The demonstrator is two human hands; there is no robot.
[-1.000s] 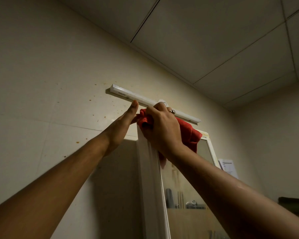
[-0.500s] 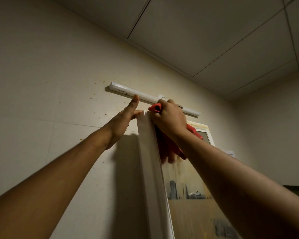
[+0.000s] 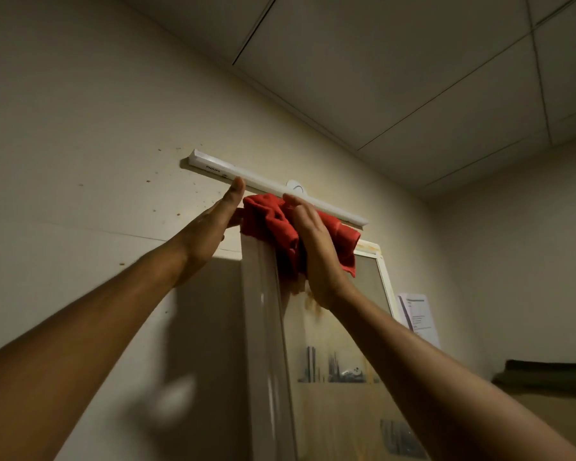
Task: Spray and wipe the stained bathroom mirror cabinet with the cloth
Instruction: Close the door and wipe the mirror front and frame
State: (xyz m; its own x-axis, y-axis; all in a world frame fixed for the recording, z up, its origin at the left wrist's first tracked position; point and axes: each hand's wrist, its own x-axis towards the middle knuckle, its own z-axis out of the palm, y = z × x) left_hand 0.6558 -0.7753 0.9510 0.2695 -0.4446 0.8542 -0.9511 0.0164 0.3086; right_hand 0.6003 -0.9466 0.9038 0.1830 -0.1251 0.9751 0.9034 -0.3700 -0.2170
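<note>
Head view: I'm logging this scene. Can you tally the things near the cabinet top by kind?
Bare hands: 2, left hand and right hand
Crumpled red cloth: 1
Long white wall light bar: 1
White-framed mirror cabinet: 1
White printed paper notice: 1
Total: 6

The white mirror-fronted bathroom cabinet (image 3: 326, 410) hangs on the wall. The long white plastic light bar (image 3: 263, 181) is fixed to the wall just above it. The crumpled red cloth (image 3: 270, 224) lies over the cabinet's top left corner, under the right hand (image 3: 316, 254), which presses on it from the front. The left hand (image 3: 210, 227) is just left of the cloth, and its fingers (image 3: 235, 191) reach up to the bar's lower edge. A white paper sheet (image 3: 418, 317) is on the wall right of the cabinet.
</note>
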